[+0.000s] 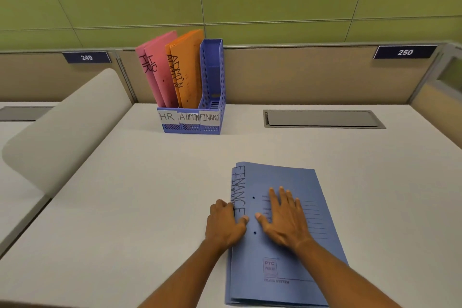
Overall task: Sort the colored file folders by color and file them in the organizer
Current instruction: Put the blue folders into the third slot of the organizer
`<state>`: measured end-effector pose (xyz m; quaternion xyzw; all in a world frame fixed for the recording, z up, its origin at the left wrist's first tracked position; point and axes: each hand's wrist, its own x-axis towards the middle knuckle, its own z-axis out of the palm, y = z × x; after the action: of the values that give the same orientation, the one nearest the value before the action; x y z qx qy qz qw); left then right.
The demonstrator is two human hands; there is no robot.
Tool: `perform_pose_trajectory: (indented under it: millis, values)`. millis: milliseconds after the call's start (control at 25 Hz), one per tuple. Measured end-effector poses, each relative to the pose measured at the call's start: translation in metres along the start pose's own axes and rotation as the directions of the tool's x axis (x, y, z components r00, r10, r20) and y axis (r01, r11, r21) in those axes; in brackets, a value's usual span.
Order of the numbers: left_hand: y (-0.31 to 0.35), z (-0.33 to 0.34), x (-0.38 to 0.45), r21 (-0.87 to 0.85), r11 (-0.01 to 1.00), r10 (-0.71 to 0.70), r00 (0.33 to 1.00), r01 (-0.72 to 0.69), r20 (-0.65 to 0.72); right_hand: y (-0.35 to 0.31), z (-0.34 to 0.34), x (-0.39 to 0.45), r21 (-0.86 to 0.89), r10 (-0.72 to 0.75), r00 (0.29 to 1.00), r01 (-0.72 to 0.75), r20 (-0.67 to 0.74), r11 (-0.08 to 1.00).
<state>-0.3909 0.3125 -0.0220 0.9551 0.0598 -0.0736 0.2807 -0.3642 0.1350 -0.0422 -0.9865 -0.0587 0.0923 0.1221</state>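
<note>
Two blue folders [280, 252] marked FINANCE lie stacked on the desk in front of me. My left hand [225, 222] grips the stack's left spine edge, thumb on top. My right hand [285, 215] rests flat on the top folder with fingers spread. At the back of the desk stands a blue three-slot organizer [212, 75] labelled HR, ADMIN, FINANCE. Two pink HR folders [160, 72] stand in its left slot, and two orange ADMIN folders [187, 67] in the middle slot. Its right FINANCE slot holds nothing.
The white desk [130, 182] has a grey cable hatch [322, 119] at the back right. A curved white divider panel [65, 127] rises on the left. Beige partitions with plates 249 [86, 57] and 250 [405, 52] stand behind.
</note>
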Motion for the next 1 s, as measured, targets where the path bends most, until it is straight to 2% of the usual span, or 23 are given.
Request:
perform_pose_trajectory:
  millis: [120,280,480,760,1000]
  values:
    - [0.008,0.003,0.003,-0.045,0.996,-0.071,0.997,0.071,-0.002,0.002,0.005,-0.002,0.033,0.019,0.999,-0.020,0.035,0.999]
    - [0.011,0.010,0.012,-0.217,0.958,-0.195,0.981,0.185,-0.025,0.002,0.007,-0.001,0.029,0.011,0.999,-0.013,0.053,0.999]
    - [0.012,0.011,0.019,-0.388,0.876,-0.286,0.956,0.286,0.058,0.002,0.008,-0.001,0.021,0.004,0.999,-0.005,0.050,1.000]
    - [0.011,0.000,0.025,-0.512,0.794,-0.325,0.941,0.328,0.098,0.002,0.006,0.000,0.024,0.022,0.999,-0.022,-0.023,0.999]
    - [0.014,-0.020,0.036,-0.665,0.696,-0.295,0.952,0.270,0.078,0.002,-0.024,0.018,0.059,-0.056,0.984,0.066,-0.170,0.996]
